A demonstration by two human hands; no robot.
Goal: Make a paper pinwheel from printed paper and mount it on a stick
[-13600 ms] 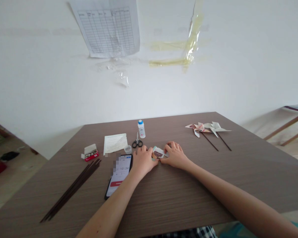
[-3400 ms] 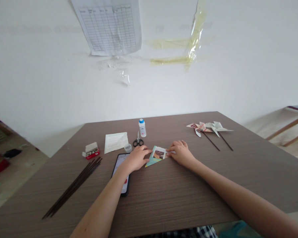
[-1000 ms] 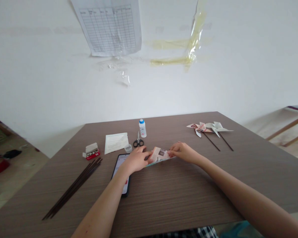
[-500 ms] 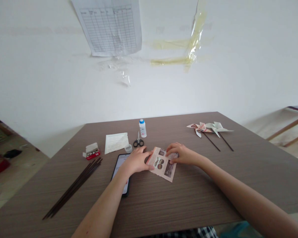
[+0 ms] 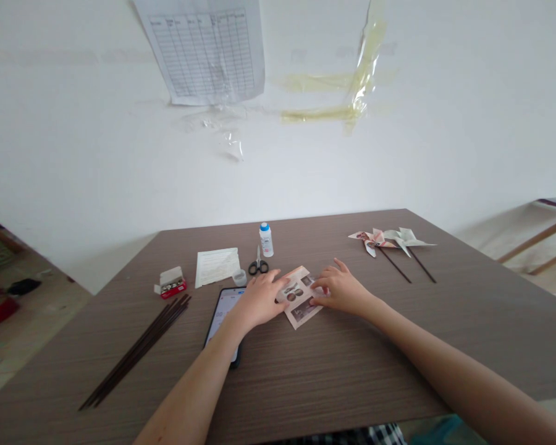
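Left hand: your left hand (image 5: pixel 259 301) is open, fingers resting flat on the left side of the printed paper (image 5: pixel 301 313), not gripping.
Right hand: your right hand (image 5: pixel 340 293) is open too, fingertips on the paper's right side.
Paper: it lies flat and askew between your hands, near the middle of the tabletop (image 5: pixel 352 371).
Nearby: a phone (image 5: pixel 222 315) sits under your left wrist; scissors (image 5: pixel 258 267) and a white bottle (image 5: pixel 266 240) stand just beyond.
Far right: two pinwheels (image 5: pixel 389 240).
Left: loose sticks (image 5: pixel 136 349), a red box (image 5: pixel 170 283).
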